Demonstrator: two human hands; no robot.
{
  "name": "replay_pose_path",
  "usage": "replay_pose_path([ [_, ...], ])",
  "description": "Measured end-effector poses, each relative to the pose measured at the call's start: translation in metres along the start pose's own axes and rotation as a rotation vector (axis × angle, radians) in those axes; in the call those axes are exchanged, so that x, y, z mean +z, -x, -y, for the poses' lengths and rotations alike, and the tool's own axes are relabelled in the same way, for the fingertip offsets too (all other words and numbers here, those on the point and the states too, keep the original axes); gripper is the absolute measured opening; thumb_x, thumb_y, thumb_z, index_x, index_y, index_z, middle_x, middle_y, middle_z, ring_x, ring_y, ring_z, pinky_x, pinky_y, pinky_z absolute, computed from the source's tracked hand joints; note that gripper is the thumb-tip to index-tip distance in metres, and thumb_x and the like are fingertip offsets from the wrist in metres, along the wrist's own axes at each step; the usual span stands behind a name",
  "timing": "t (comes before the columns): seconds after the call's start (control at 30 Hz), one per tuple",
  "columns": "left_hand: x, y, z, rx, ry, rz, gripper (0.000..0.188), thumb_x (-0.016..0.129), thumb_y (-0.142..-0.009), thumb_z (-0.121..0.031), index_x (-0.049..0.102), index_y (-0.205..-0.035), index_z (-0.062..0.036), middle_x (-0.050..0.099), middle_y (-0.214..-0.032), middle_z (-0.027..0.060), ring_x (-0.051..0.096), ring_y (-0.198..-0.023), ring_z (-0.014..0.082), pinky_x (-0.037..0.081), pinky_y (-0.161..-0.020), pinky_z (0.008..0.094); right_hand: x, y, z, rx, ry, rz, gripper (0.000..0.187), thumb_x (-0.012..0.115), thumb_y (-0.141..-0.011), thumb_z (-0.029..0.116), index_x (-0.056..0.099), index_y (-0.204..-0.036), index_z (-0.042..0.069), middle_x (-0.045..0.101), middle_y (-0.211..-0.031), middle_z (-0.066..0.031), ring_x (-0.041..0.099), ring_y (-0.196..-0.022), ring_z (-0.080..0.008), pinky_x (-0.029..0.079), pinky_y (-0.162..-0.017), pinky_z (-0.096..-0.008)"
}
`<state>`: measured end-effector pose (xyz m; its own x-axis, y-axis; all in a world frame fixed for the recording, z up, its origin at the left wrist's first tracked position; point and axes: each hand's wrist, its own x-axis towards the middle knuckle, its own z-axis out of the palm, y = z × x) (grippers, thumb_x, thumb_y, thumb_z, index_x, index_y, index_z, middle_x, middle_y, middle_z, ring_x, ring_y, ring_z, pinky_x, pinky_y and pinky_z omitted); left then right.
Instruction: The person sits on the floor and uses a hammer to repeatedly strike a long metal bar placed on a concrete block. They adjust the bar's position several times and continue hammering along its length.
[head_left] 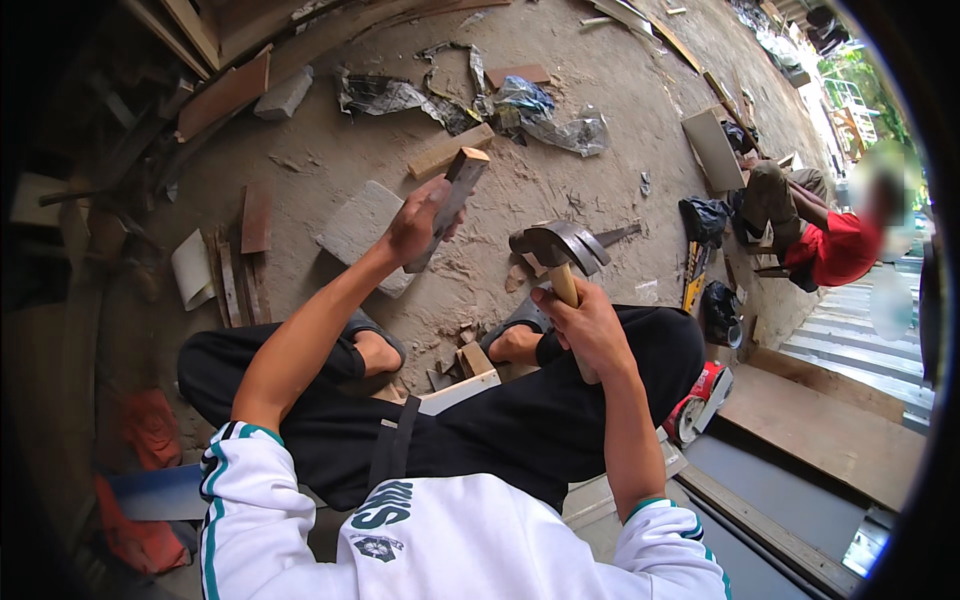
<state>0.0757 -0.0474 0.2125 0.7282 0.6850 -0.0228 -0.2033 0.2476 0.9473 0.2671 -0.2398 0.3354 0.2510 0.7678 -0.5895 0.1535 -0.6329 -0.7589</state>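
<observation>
My left hand is closed round a short wooden block, its long side dark grey and its far end bare pale wood. It holds the block tilted up above a pale concrete slab on the ground. In my right hand is a claw hammer, gripped by its light wooden handle, with the dark metal head upward and to the right of the block. Hammer and block are apart. Just beyond the block, a loose piece of wood lies on the dirt.
Crumpled plastic sheeting and a reddish board lie farther off. Wood scraps sit between my feet. A yellow handsaw and a red can are at right. A person in red sits at far right. Planks stand at left.
</observation>
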Motion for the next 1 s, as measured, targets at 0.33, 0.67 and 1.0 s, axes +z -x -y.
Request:
replay_pose_path([
  [0.33,0.026,0.041,-0.105,0.155,-0.544,0.121,0.039,0.047,-0.104,-0.034,0.054,-0.124,-0.0025,0.058,-0.092,0.0047,0.052,-0.076,0.0108,0.044,-0.070,0.0277,0.002,0.033,0.023,-0.027,0.012,0.295,0.036,0.067,-0.095,0.036,0.058,-0.091,0.002,0.051,-0.061,0.0009,0.048,-0.049,-0.0077,0.040,-0.045,-0.0259],
  [0.67,0.029,0.059,-0.146,0.510,-1.667,0.002,0.044,0.070,-0.089,-0.044,0.059,-0.107,-0.0061,0.063,-0.089,0.0139,0.067,-0.081,0.0307,0.054,-0.072,0.0423,0.005,0.024,0.003,-0.408,0.071,-0.045,0.028,0.072,-0.091,0.022,0.060,-0.085,-0.002,0.054,-0.060,-0.0014,0.051,-0.052,-0.0085,0.041,-0.048,-0.0300],
  [1.0,0.024,0.055,-0.129,-0.115,-1.800,0.096,0.020,0.071,-0.083,-0.020,0.070,-0.094,-0.0027,0.072,-0.091,0.0168,0.072,-0.085,0.0337,0.058,-0.070,0.0438,0.029,0.011,0.006,-0.615,0.095,-0.251,0.015,0.068,-0.093,0.014,0.061,-0.095,0.001,0.055,-0.060,-0.0073,0.053,-0.050,-0.0111,0.042,-0.049,-0.0297],
])
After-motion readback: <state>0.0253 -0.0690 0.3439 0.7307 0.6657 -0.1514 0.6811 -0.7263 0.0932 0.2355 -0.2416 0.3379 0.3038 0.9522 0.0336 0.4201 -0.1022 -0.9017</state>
